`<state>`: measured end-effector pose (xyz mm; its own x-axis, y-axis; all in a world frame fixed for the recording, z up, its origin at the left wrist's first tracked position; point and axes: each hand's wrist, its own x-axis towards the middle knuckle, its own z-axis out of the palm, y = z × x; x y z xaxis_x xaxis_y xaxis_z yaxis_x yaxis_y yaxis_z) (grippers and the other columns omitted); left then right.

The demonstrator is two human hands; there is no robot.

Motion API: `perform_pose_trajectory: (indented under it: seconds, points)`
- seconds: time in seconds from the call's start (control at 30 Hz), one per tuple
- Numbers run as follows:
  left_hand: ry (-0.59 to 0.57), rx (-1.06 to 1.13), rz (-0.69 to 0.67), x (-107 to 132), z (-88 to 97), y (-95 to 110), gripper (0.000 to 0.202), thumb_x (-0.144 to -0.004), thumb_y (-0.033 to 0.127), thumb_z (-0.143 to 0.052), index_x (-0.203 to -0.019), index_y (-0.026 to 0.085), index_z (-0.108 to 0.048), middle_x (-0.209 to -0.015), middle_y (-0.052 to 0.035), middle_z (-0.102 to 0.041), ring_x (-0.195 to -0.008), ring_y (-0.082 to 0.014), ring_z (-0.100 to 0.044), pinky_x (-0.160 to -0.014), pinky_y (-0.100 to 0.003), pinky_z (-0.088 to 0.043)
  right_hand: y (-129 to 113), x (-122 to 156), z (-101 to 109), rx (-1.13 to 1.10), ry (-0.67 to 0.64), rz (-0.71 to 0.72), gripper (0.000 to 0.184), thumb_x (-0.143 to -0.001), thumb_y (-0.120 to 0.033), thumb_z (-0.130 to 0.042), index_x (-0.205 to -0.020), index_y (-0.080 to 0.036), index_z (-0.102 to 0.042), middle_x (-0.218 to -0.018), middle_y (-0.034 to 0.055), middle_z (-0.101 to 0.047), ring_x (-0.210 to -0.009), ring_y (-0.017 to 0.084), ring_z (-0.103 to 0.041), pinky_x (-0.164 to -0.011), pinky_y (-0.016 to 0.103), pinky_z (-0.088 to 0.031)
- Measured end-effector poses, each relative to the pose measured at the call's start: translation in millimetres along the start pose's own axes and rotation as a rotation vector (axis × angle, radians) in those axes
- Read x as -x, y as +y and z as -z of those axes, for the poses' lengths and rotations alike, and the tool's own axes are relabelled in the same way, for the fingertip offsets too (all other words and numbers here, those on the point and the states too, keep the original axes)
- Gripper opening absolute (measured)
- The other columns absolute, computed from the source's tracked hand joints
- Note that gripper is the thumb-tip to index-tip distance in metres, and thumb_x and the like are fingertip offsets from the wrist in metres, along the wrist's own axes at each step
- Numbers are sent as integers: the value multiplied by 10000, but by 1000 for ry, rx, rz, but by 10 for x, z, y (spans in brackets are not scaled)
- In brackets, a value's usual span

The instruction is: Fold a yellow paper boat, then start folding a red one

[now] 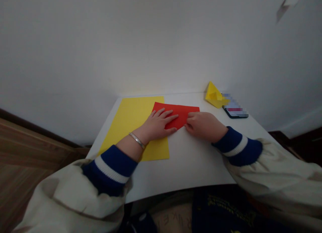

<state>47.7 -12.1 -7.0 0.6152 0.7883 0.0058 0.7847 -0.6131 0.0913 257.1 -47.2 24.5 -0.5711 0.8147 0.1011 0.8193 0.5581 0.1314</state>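
A folded red paper lies on the white table, partly over a yellow sheet. My left hand rests flat on the red paper's near left part, fingers stretched out and pointing right; a silver bracelet sits on its wrist. My right hand is curled, fingertips pressed together at the red paper's near right corner, pinching or pressing its edge. Both hands almost meet over the paper's lower point.
A folded yellow paper shape stands at the table's far right, touching a phone lying flat. A white wall rises right behind the table. Wooden floor shows to the left.
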Motion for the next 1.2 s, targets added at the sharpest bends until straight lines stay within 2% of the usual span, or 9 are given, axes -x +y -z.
perform_pose_trajectory:
  seconds: [0.27, 0.43, 0.53, 0.63, 0.77, 0.9, 1.03, 1.13, 1.2]
  points:
    - [-17, -7, -23, 76, -29, -25, 560, -903, 607, -373, -1419, 388, -369, -1528, -24, -308, -1373, -346, -267, -1087, -555, -214, 173, -14, -39, 105, -61, -336, 374, -894, -314, -409, -883, -91, -710, -901, 174, -694, -791, 248, -658, -605, 311, -433]
    - [81, 21, -175, 146, 44, 37, 386, -942, 425, -427, -1296, 336, -553, -1404, -59, -464, -1266, -240, -428, -1059, -407, -311, 183, 4, -48, 143, -55, -402, 393, -898, -363, -409, -891, -101, -704, -890, 182, -691, -796, 278, -662, -582, 318, -439]
    - [109, -6, -208, 188, 105, 85, 406, -919, 463, -471, -1264, 280, -581, -1335, -70, -524, -1204, -234, -479, -1033, -384, -344, 168, 11, -51, 149, -36, -418, 366, -889, -361, -425, -940, -106, -683, -931, 178, -688, -818, 269, -654, -593, 311, -431]
    - [120, -75, -173, 205, 163, 128, 462, -876, 532, -513, -1201, 216, -604, -1262, -85, -574, -1127, -255, -527, -974, -383, -396, 151, 19, -52, 131, 5, -387, 335, -886, -356, -426, -977, -132, -657, -937, 146, -694, -814, 249, -646, -577, 303, -404]
    - [107, -189, -92, 199, 220, 171, 345, -919, 421, -457, -1093, 177, -629, -1073, -91, -652, -965, -248, -596, -827, -364, -455, 124, 33, -55, 90, 39, -279, 331, -906, -368, -400, -889, -172, -665, -914, 104, -692, -808, 235, -634, -572, 307, -385]
    - [129, -189, -79, 203, 216, 179, 409, -900, 467, -466, -1131, 162, -613, -1129, -104, -636, -1004, -259, -588, -834, -359, -461, 167, 23, -110, 71, 90, -186, 280, -903, -304, -444, -967, -167, -680, -1006, 112, -678, -917, 240, -609, -681, 322, -423]
    - [148, -138, -79, 217, 184, 173, 339, -895, 347, -473, -1148, 164, -606, -1143, -85, -626, -1024, -233, -578, -863, -333, -456, 259, -20, -206, 15, 69, -87, 297, -922, -191, -424, -1097, -166, -662, -1086, 107, -671, -993, 214, -594, -819, 322, -428]
    - [150, -140, -63, 228, 183, 178, 330, -869, 308, -498, -1149, 172, -606, -1117, -82, -622, -1003, -229, -576, -845, -325, -458, 261, -35, -215, 1, 67, -130, 294, -928, -197, -434, -1126, -181, -651, -1046, 94, -678, -926, 207, -621, -750, 308, -436]
    - [153, -167, -45, 233, 188, 179, 349, -875, 355, -500, -1144, 162, -611, -1095, -97, -617, -982, -237, -575, -824, -331, -461, 231, -32, -182, 32, 56, -110, 281, -929, -207, -442, -1108, -194, -659, -993, 84, -683, -869, 210, -632, -690, 309, -426]
